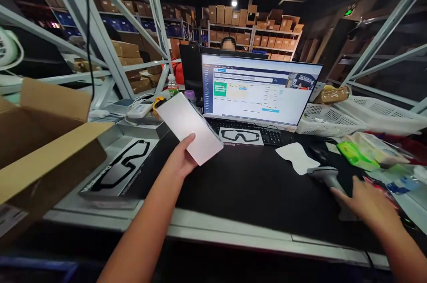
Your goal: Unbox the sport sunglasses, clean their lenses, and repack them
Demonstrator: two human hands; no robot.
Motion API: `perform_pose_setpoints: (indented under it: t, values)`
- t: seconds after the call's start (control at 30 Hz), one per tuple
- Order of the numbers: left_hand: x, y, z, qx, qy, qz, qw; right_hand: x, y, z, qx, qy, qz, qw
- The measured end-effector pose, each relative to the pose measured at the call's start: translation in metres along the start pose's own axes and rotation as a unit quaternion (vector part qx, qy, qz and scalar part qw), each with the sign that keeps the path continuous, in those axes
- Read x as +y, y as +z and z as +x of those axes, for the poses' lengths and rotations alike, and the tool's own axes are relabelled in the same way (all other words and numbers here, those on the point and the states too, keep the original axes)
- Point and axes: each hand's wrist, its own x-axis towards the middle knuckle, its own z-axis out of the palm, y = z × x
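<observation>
My left hand [183,156] is closed round the lower edge of a flat white box [191,127], its thumb lying on the plain face. The box is tilted in the air in front of the monitor. At the right, my right hand [372,200] is beside a grey barcode scanner [328,177] on the black mat. Its thumb and fingers are apart, with the thumb overlapping the scanner's handle in view; I cannot tell whether it touches. Another box with a glasses outline [242,136] lies at the keyboard. A stack of similar boxes [122,167] sits at the left.
An open cardboard carton [53,140] stands at the far left. Behind the mat are a lit monitor [256,91] and a black keyboard [273,135]. White baskets [328,118] and a green packet [358,156] are on the right. A person [228,44] is beyond the monitor.
</observation>
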Motion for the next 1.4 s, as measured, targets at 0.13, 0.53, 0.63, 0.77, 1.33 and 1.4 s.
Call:
perform_pose_setpoints:
  t: [0.13,0.53,0.63,0.77,1.33,1.4]
  values:
    - [-0.014,0.006,-0.044,-0.036,-0.145,-0.084,0.985,-0.01,-0.002,-0.007,-0.185,0.101,0.187,0.959]
    - [-0.034,0.012,-0.094,0.007,-0.308,-0.131,0.942,-0.071,-0.037,-0.118,-0.179,-0.054,0.559,0.808]
    - [-0.039,0.013,-0.094,0.006,-0.338,-0.128,0.933,-0.1,-0.021,-0.173,-0.236,-0.083,0.561,0.789]
    - [-0.044,0.016,-0.087,-0.011,-0.369,-0.127,0.92,-0.147,-0.01,-0.192,-0.205,-0.159,0.444,0.858]
    - [-0.044,0.003,-0.066,0.001,-0.292,-0.078,0.953,-0.107,0.011,-0.098,-0.143,-0.045,0.347,0.926]
    - [-0.043,-0.005,-0.068,0.013,-0.263,-0.051,0.963,-0.068,0.012,-0.06,-0.097,0.026,0.281,0.954]
